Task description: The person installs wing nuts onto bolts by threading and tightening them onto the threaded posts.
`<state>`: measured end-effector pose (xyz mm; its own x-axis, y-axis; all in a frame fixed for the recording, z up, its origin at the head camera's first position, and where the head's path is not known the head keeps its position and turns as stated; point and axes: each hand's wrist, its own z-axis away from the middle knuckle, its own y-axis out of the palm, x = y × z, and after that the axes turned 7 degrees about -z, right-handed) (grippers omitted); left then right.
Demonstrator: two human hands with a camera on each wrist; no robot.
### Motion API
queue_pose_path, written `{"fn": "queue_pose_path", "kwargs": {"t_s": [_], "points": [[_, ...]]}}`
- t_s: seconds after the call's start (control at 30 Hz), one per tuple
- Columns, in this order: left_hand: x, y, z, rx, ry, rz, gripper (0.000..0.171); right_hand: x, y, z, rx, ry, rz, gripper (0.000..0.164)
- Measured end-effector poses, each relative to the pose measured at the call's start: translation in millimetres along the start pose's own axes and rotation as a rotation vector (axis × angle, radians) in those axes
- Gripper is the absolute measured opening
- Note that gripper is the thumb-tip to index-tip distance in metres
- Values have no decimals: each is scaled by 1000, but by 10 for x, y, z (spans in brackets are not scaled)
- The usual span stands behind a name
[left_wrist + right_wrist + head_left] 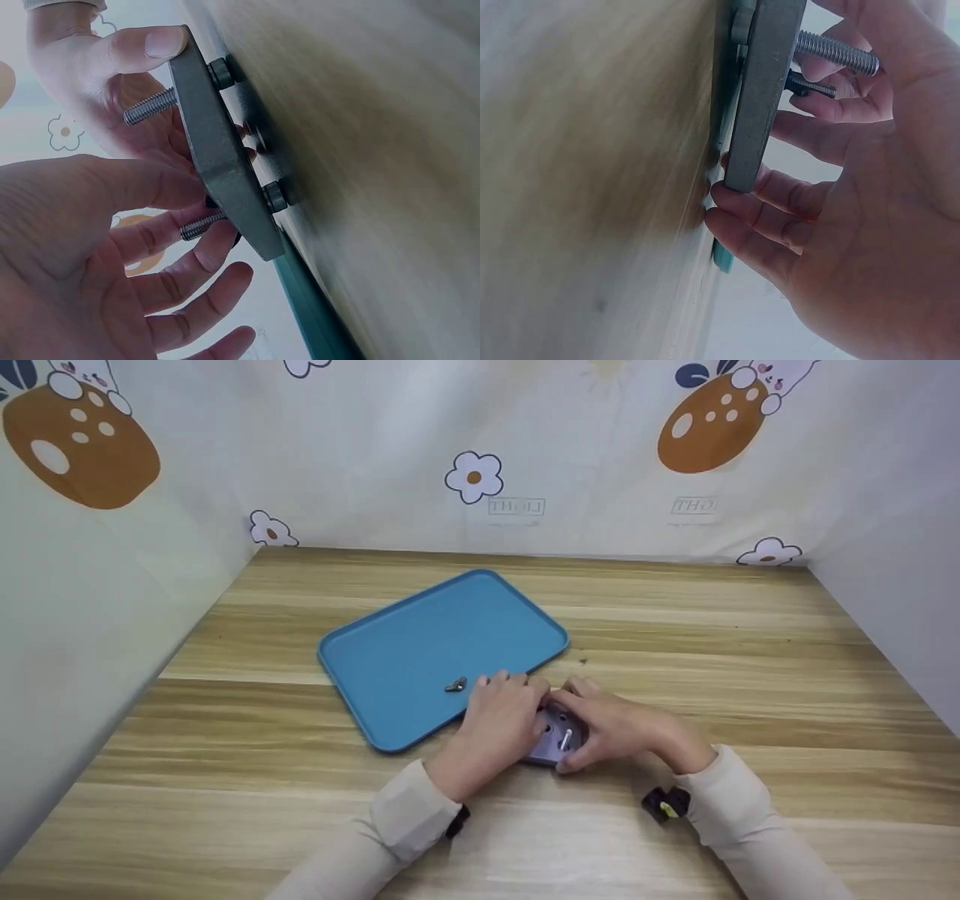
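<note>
A grey metal plate (551, 741) with holes stands on edge in the wrist views, bolts through it. Their heads show on one face and a threaded bolt shank (150, 106) sticks out of the other. My right hand (619, 727) grips the plate by its edge, thumb on the near corner and fingers around the far side. My left hand (504, 720) pinches a small dark part (211, 201) against the plate beside a second bolt (202, 224); its kind I cannot tell. The other left fingers spread loosely below. Fingers partly hide the plate in the head view.
A blue tray (420, 637) lies at an angle behind the hands, its near edge close to the left hand. On it lie a few small metal fasteners (455, 685). The wooden table (735, 660) meets patterned cloth walls at the back and sides.
</note>
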<state>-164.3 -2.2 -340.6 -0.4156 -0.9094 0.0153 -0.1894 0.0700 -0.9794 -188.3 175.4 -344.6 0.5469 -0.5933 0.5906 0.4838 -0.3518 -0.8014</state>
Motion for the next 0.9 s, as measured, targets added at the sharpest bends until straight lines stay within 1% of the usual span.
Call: {"fn": "queue_pose_path", "kwargs": {"t_s": [0.13,0.27,0.43,0.57,0.67,0.77,0.9], "points": [[0,-3,-4,16,1,-10,21,0,0,-5,5,2,1,75],[-2,-3,-8,28,7,-10,22,-3,2,-8,4,1,4,74],[-5,0,-3,3,26,-38,20,-13,8,-2,-5,-12,21,71],[-2,-1,-5,5,26,-38,20,-18,5,3,-3,-9,24,72],[28,-21,-15,14,20,-15,21,-18,0,0,-6,1,7,77],[101,-63,-27,12,1,27,23,-15,-2,-6,-8,10,0,83],[259,-145,-48,1,-57,121,25,-7,-2,-8,-2,22,-3,86]]}}
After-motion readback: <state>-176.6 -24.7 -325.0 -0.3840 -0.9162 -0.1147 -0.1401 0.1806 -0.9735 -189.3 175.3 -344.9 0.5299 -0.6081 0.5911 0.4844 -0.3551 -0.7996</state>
